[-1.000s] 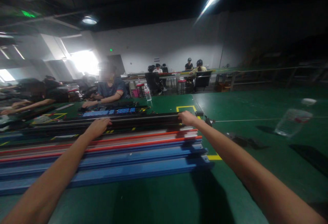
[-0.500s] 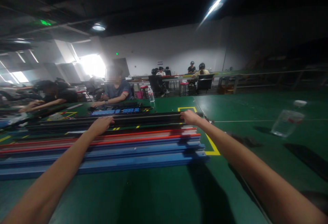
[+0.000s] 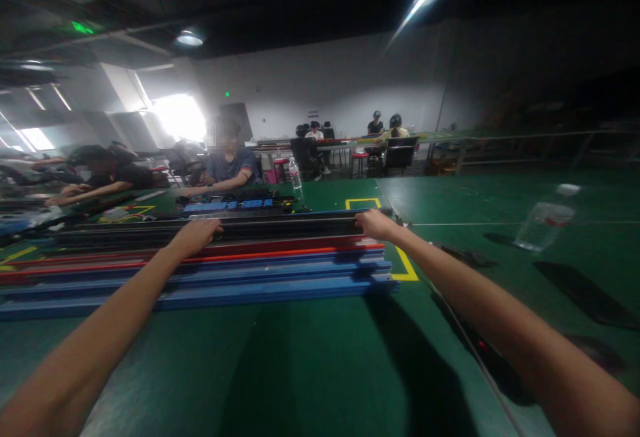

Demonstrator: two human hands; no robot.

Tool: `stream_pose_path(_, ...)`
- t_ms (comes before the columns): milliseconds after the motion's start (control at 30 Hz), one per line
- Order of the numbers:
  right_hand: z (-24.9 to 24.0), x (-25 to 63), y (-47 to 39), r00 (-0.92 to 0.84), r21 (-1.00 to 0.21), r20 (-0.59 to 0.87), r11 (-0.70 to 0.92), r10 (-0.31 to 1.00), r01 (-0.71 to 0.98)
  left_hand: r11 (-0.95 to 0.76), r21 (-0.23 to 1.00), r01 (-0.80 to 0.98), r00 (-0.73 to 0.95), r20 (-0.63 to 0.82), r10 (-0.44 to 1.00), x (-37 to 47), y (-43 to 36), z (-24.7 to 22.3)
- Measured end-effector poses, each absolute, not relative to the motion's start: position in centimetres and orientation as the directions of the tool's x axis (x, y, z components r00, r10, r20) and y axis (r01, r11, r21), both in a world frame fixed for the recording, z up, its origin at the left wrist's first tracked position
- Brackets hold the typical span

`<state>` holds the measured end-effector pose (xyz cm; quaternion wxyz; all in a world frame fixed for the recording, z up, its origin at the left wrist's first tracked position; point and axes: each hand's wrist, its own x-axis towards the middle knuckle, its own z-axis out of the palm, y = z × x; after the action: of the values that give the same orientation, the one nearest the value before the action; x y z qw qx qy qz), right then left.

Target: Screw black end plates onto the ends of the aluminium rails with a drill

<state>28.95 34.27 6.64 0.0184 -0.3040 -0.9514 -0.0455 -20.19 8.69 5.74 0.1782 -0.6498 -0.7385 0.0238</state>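
Note:
Long black bars (image 3: 280, 226) lie side by side across the green table (image 3: 300, 370). My left hand (image 3: 198, 235) is closed on a black bar left of the middle, fingers curled over it. Near the bars' right end, my right hand (image 3: 374, 223) grips the black bars with bent fingers. Nearer to me, red strips (image 3: 300, 252) run parallel to them. Several blue strips (image 3: 280, 289) lie closest to me, passing under my left forearm.
Beyond the bars are blue parts on a dark strip (image 3: 210, 207) and a water bottle (image 3: 295, 175). Another bottle (image 3: 545, 223) stands at the right. Yellow tape (image 3: 407, 270) marks the table. A person (image 3: 233, 163) sits across.
The red and blue strips appear slightly higher in the picture and a little to the left, as the view has shifted. Both hands stay at the black bars.

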Motion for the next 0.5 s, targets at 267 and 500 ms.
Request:
stream_pose_path(267,6.4,31.2,31.4,-0.822,0.036,0.078,0.822,0.565,0.568,0.125,-0.273,0.954,-0.061,0.232,0.971,-19.4,6.8,4.8)
stream_pose_path(500,6.3,32.8,29.3,-0.826,0.011,0.113,0.831,0.552,0.557,0.128,-0.256,0.958,-0.063,0.247,0.967,-18.2,5.1,4.8)
